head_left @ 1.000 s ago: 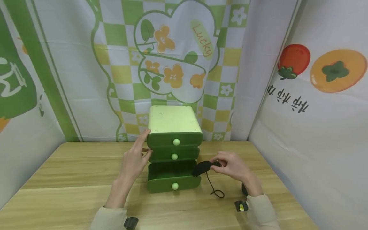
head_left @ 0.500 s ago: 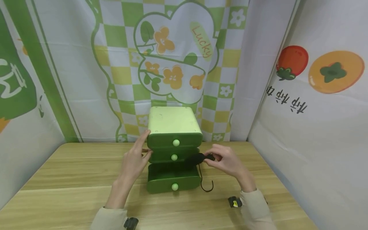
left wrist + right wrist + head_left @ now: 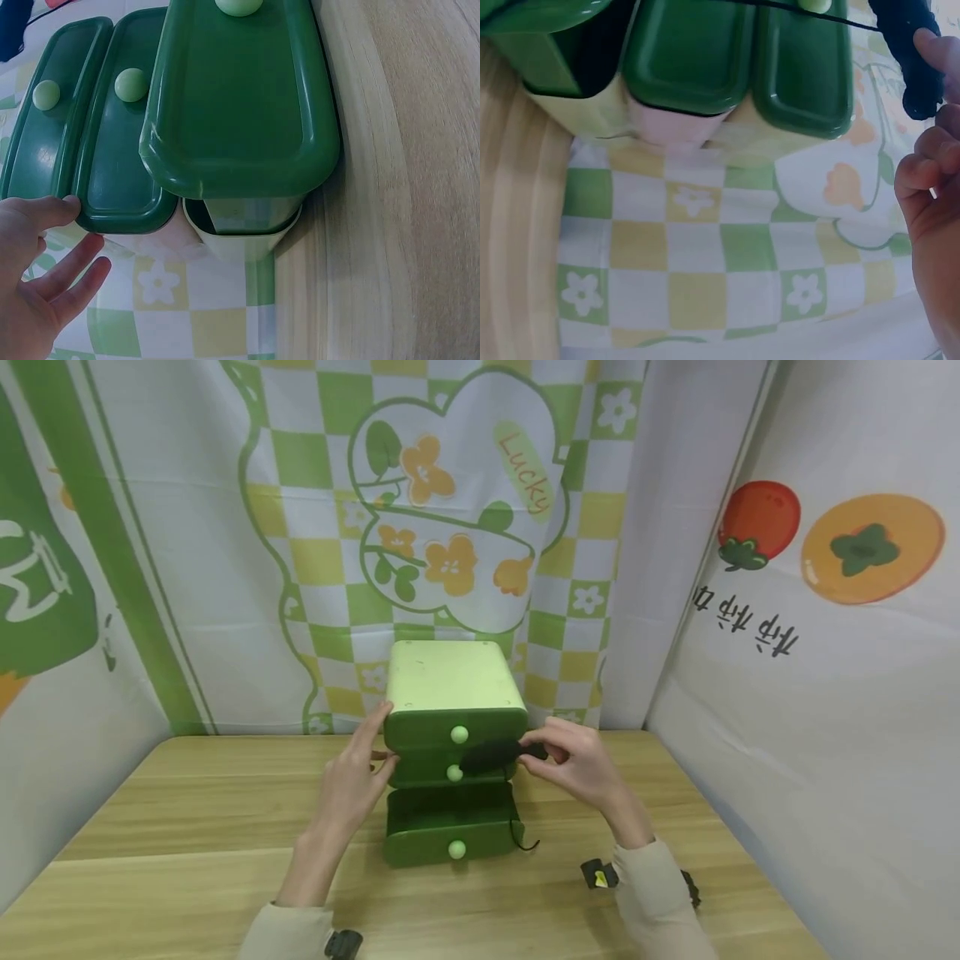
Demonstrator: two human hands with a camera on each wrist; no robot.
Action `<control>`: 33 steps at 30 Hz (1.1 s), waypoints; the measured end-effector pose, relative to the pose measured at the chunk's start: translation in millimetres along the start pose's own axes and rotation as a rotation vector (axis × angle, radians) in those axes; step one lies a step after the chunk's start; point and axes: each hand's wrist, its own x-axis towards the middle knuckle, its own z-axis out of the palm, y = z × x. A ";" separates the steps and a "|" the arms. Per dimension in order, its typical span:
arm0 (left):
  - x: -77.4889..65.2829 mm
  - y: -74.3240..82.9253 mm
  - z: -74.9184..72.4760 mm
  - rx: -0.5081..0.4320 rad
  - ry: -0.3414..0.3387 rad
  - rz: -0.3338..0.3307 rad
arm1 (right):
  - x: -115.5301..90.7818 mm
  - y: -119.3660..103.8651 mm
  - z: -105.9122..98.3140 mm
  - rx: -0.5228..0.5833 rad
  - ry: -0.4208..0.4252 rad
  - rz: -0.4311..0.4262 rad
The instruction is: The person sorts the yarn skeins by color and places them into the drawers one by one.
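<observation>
A small drawer cabinet (image 3: 453, 675), pale green on top with dark green drawer fronts and round light knobs, stands on the table. Its bottom drawer (image 3: 420, 843) is pulled out; the upper two look pushed in. My left hand (image 3: 347, 785) rests on the cabinet's left side, fingers fairly straight, with a fingertip at the drawer-front edges in the left wrist view. Between thumb and fingers my right hand (image 3: 573, 764) pinches one end of a black, soft, elongated bundle (image 3: 489, 756). The bundle hangs in front of the middle drawer, and its thin black cord (image 3: 517, 835) dangles past the bottom drawer's right corner.
The wooden table (image 3: 187, 852) spreads around the cabinet. A checkered green, yellow and white curtain (image 3: 322, 560) hangs right behind it, with pale printed walls on both sides. Inside the open bottom drawer it is dark.
My right hand has carried the black bundle left and upward, from beside the bottom drawer to across the middle drawer front, the cord trailing. The left hand has stayed in place.
</observation>
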 end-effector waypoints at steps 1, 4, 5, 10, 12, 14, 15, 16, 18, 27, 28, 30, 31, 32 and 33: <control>-0.1 0.2 0.0 0.000 0.002 0.000 | 3.4 -0.2 -0.4 -0.011 0.004 -0.007; -0.3 0.9 -0.4 -0.003 0.002 -0.001 | 14.4 -0.7 -1.0 -0.023 0.016 -0.022; -0.4 0.7 -0.7 -0.004 0.003 -0.003 | 17.8 -0.5 -0.6 -0.021 0.019 -0.029; -1.3 -0.5 -0.9 -0.003 -0.005 -0.013 | 33.5 -1.1 0.9 -0.032 0.028 -0.055; -1.2 -0.5 -0.6 -0.005 -0.008 -0.014 | 40.4 -2.6 1.1 -0.036 0.044 -0.068; -1.1 -0.3 -0.4 -0.006 -0.009 -0.015 | 47.5 -4.0 1.4 -0.037 0.066 -0.081; -0.9 0.0 -0.4 -0.007 -0.009 -0.015 | 51.2 -4.6 1.7 -0.041 0.078 -0.090; -0.8 0.3 -0.4 -0.007 -0.009 -0.016 | 54.9 -5.4 1.8 -0.046 0.089 -0.096; -0.6 0.8 -0.6 -0.004 -0.013 -0.020 | 61.6 -6.2 2.1 -0.052 0.109 -0.111; -0.7 0.7 0.8 0.021 -0.008 -0.018 | 83.7 -7.2 -0.8 -0.085 0.163 -0.157; -0.6 0.6 0.8 0.018 -0.005 -0.016 | 85.7 -7.1 -1.4 -0.092 0.170 -0.162; -0.5 0.5 0.6 0.011 0.001 -0.011 | 89.8 -7.5 -2.9 -0.101 0.181 -0.169; -0.5 0.3 0.5 0.009 0.004 -0.008 | 91.7 -7.9 -3.6 -0.107 0.185 -0.171; -0.4 0.2 0.4 0.006 0.008 -0.003 | 93.2 -8.0 -4.0 -0.110 0.189 -0.175; -0.3 -0.1 0.4 0.006 0.012 0.001 | 94.5 -8.4 -4.4 -0.112 0.189 -0.175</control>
